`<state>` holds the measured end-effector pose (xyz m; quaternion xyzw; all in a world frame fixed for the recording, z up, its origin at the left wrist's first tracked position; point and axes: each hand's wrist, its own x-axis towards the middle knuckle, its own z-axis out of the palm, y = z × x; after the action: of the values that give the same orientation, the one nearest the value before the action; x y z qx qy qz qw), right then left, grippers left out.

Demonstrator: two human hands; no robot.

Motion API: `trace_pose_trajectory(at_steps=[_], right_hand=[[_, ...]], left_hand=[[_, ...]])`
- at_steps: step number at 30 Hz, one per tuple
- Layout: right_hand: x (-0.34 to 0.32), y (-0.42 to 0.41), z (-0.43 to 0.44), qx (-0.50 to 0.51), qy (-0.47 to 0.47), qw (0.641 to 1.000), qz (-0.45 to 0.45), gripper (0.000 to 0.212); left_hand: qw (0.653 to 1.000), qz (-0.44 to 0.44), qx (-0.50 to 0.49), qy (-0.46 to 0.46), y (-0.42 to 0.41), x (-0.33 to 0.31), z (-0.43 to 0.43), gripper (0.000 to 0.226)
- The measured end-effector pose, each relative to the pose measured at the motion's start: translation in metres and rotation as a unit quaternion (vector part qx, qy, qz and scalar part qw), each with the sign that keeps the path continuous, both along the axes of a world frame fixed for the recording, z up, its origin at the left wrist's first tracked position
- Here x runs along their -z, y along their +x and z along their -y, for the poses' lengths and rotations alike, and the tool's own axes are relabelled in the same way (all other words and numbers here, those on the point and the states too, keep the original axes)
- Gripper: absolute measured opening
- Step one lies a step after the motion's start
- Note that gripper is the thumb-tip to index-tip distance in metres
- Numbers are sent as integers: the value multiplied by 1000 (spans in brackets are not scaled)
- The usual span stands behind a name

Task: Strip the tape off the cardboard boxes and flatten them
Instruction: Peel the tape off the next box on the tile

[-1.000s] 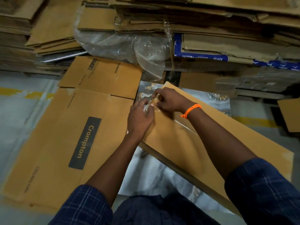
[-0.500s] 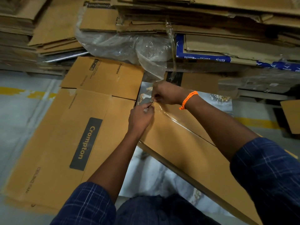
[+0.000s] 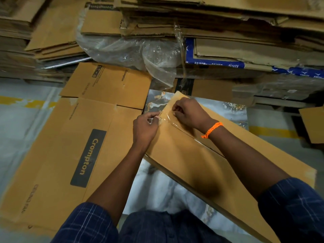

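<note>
My left hand [image 3: 145,128] pinches the clear tape [image 3: 165,119] lifted at the far corner of the box [image 3: 201,169]. My right hand [image 3: 190,112] curls beside it; I cannot tell its grip. Tape lies stuck along the box seam, and a steep yank could snap it.

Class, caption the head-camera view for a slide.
Left hand and right hand pinch clear tape on a long cardboard box beside a flattened Crompton carton.

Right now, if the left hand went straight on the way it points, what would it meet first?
The left hand, pinching the tape, points forward; beyond it, probably the clear plastic hanging from the cardboard stack, though depth is unclear.
</note>
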<state>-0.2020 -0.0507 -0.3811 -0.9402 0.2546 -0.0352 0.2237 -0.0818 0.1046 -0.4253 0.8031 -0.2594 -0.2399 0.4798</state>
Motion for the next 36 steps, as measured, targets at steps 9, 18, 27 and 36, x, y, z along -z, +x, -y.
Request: trace_pose_trajectory(at_steps=[9, 18, 27, 36], right_hand=[[28, -10, -61, 138, -53, 989, 0, 17], [32, -4, -78, 168, -71, 983, -4, 19], [36, -19, -69, 211, 81, 965, 134, 14], [36, -32, -74, 125, 138, 977, 101, 37]], left_hand=[[993, 120, 18, 0, -8, 6, -1, 14], [991, 129, 34, -3, -7, 4, -1, 20], [990, 65, 7, -123, -6, 6, -9, 18], [987, -8, -40, -155, -4, 2, -12, 38]])
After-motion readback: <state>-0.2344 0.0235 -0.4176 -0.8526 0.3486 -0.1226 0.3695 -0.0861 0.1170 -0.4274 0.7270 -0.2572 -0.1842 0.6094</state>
